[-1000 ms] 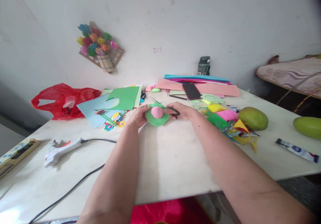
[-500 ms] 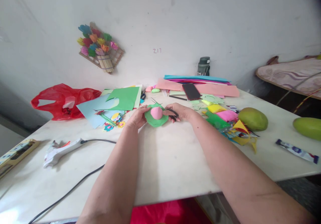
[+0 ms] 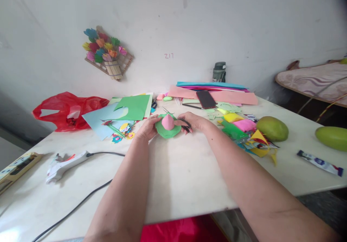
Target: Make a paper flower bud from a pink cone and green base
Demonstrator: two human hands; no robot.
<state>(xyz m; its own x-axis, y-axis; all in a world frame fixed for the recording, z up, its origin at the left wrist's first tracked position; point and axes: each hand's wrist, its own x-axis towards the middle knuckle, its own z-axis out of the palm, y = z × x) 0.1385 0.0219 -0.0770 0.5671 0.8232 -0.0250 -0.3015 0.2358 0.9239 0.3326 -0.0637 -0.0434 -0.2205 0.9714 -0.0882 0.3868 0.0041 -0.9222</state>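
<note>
Between my hands is a round green paper piece (image 3: 168,133) with a pink pointed clay lump (image 3: 167,121) at its middle. My left hand (image 3: 148,128) is closed on the green paper's left edge. In my right hand (image 3: 192,122) are black-handled scissors (image 3: 186,126), fingers wrapped round the handles. The blades point up and left behind the paper. My right fingertips reach the pink lump's right side. Left of my left hand lie small paper flowers (image 3: 117,139) and cut scraps.
A white glue gun (image 3: 63,167) with a black cord lies left, near a power strip (image 3: 18,169). Green paper (image 3: 135,106) and a red plastic bag (image 3: 69,110) are behind. Rightward are clay packets (image 3: 245,125), a mango (image 3: 272,128) and a tube (image 3: 320,163). A phone (image 3: 206,99) lies at the back.
The pink lump now shows a more pointed tip, and the green paper has tilted slightly in my hands. Both hands keep their hold; the whole view has shifted a little.
</note>
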